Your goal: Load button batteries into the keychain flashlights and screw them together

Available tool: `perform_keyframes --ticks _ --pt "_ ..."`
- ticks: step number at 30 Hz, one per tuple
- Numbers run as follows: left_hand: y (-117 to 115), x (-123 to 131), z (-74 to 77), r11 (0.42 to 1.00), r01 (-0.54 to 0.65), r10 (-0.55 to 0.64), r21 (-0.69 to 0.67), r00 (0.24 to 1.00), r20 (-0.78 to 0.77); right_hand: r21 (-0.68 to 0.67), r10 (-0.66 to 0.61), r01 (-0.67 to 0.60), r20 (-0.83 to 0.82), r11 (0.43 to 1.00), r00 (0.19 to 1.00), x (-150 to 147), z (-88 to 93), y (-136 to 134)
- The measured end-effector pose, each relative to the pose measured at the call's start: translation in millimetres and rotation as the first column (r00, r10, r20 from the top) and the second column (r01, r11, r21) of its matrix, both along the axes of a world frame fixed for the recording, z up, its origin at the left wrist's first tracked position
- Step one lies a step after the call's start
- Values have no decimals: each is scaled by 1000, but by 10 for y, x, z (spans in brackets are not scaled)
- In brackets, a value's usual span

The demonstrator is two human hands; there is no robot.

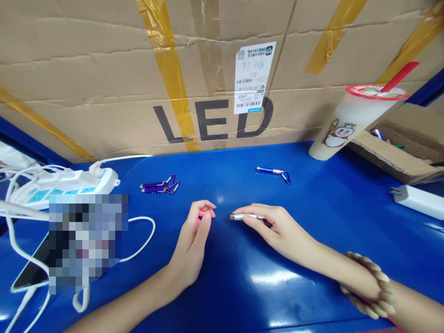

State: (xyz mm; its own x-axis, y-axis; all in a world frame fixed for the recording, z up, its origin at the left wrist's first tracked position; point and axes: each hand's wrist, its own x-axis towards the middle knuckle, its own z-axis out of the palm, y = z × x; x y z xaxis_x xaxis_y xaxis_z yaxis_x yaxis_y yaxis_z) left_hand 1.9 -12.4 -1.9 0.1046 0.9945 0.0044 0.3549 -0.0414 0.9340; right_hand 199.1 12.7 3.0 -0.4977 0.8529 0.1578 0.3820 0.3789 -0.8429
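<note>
As hands (194, 236) curl, silver penlight (242, 217) in right hand (275, 223)

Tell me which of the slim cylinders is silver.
The silver cylinder held in the right hand's fingers; the blue cylinder and two purple cylinders lie on the blue tabletop.

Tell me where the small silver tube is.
In the head view, the silver tube is just right of centre, held in the right grip, its exposed end toward the left grip.
</note>
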Motion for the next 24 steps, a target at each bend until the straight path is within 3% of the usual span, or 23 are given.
perform_keyframes --ticks 9,17,24 --pt "61 -50 -133 992 80 -95 96 983 160 -48 -19 17 -27 999 999 4 12 33" --pt "18 -45 -82 991 95 -108 96 985 138 -18 -44 43 -35 999 998 -10 12 35" --pt "40 -50 -115 991 85 -101 107 983 153 -92 -26 24 -28 995 999 -24 33 19"
